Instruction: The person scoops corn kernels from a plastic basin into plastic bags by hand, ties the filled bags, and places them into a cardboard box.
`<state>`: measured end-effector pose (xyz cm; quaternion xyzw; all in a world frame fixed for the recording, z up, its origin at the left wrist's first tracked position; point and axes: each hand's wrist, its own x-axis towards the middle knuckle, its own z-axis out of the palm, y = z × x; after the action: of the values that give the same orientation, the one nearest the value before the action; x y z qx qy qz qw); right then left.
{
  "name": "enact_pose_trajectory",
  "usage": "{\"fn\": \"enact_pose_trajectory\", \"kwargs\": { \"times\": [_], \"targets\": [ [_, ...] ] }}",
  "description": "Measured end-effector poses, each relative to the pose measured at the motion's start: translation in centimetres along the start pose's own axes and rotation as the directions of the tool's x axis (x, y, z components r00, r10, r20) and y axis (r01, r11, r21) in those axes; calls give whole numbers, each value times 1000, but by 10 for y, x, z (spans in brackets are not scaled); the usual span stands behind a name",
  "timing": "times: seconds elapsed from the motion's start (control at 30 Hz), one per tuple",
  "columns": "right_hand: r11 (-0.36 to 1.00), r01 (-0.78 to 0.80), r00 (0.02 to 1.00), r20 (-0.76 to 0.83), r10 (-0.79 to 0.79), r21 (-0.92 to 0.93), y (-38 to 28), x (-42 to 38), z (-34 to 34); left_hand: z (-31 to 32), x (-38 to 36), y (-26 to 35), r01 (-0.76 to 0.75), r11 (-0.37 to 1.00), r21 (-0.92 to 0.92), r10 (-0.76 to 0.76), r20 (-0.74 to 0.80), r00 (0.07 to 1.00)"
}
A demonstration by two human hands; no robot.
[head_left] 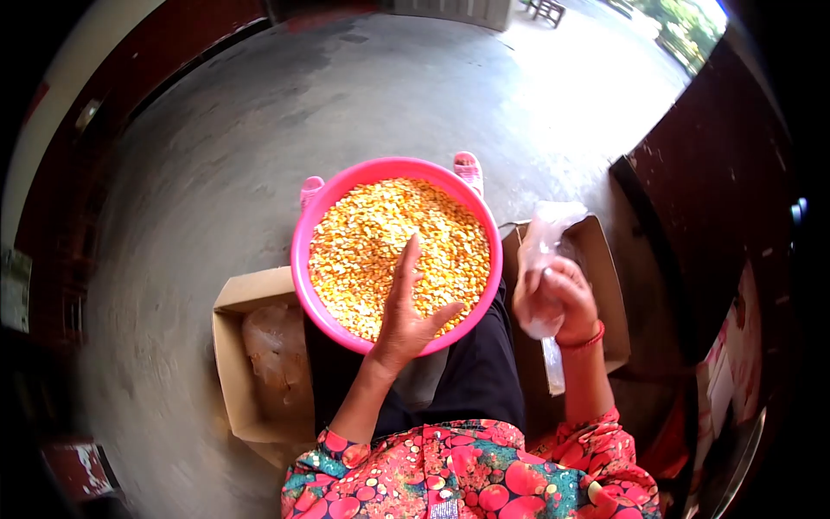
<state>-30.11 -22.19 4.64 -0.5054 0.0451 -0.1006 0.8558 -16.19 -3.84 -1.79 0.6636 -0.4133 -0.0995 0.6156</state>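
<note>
A pink basin (303,298) full of yellow corn kernels (372,233) rests at my lap, between my legs. My left hand (406,311) reaches over the basin's near rim, thumb spread away from the fingers, with nothing in it. Off to the right, my right hand (571,298) has its fingers closed on a clear plastic bag (552,227), which stands up above the hand and also hangs below it. Under that hand is an open cardboard box (609,285).
Another cardboard box (238,402) on the left holds a clear plastic bag (275,346). Pink shoes (468,170) show beyond the basin on the grey concrete floor (216,156). A dark wooden panel (692,199) stands on the right, and a small stool (548,10) is far off near the bright doorway.
</note>
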Motion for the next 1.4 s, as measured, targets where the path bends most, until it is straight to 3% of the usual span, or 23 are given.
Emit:
{"fn": "enact_pose_trajectory", "kwargs": {
  "times": [0.07,0.13,0.2,0.3,0.37,0.4,0.47,0.53,0.67,0.73,0.8,0.9,1.0,1.03,1.07,1.13,1.17,1.2,1.23,1.27,1.33,1.4],
  "targets": [
    [994,-43,985,172,26,97,8,12,32,5,8,14,-109,993,53,111,-32,993],
    [997,-52,978,207,39,59,6,19,51,3,15,17,-218,971,94,220,-7,976],
    [999,-32,993,118,28,36,6,24,63,-6,17,17,-286,948,140,286,22,958],
    [992,11,993,119,-26,127,4,32,68,-12,12,22,-251,958,138,255,-17,967],
    [980,80,991,95,-98,182,7,38,69,-16,4,28,97,982,-164,-99,-5,995],
    [968,106,979,146,-142,228,9,43,62,-14,1,19,36,971,-235,-54,-73,996],
    [935,151,988,-6,-157,322,4,43,65,-15,-3,12,66,848,-527,-184,-174,967],
    [923,212,975,-3,-223,320,6,49,52,-25,-6,10,68,810,-582,-251,-240,938],
    [972,191,976,-129,-174,134,30,54,42,-29,-5,5,62,764,-643,-347,-328,879],
    [949,158,968,-147,-204,-273,36,49,49,-32,-6,1,83,759,-646,-376,-331,865],
    [826,166,942,-160,-294,-539,57,48,32,-38,-6,-1,61,717,-695,-365,-298,882],
    [758,243,912,-123,-391,-606,51,44,39,-50,-8,2,87,800,-594,-264,-218,940],
    [875,-75,993,-120,19,-478,36,37,47,-50,-7,-1,39,888,-457,-153,-214,965],
    [893,-85,994,-104,43,-442,39,37,54,-46,-8,0,36,877,-479,-129,-163,978],
    [909,-97,994,-87,67,-405,43,38,62,-43,-8,6,-6,949,-316,-41,-141,989],
    [942,-50,992,-122,10,-331,58,40,75,-30,-8,12,-71,981,-182,63,-49,997],
    [937,-8,993,-116,-34,-348,68,42,69,-23,-12,19,6,983,-185,-8,-11,1000],
    [931,33,991,-108,-78,-365,82,46,60,-21,-11,18,-126,991,38,128,-34,991],
    [973,34,987,-146,-69,-228,89,46,54,-23,-12,21,-121,993,15,122,-56,991],
    [971,24,983,-171,-67,-238,89,46,52,-24,-15,23,-116,993,-7,115,-79,990],
    [977,33,966,-245,-86,-212,88,45,55,-26,-18,22,53,999,1,-50,-273,961],
    [975,29,961,-262,-88,-221,88,43,56,-28,-14,20,9,998,69,14,-330,944]
  ]
}}
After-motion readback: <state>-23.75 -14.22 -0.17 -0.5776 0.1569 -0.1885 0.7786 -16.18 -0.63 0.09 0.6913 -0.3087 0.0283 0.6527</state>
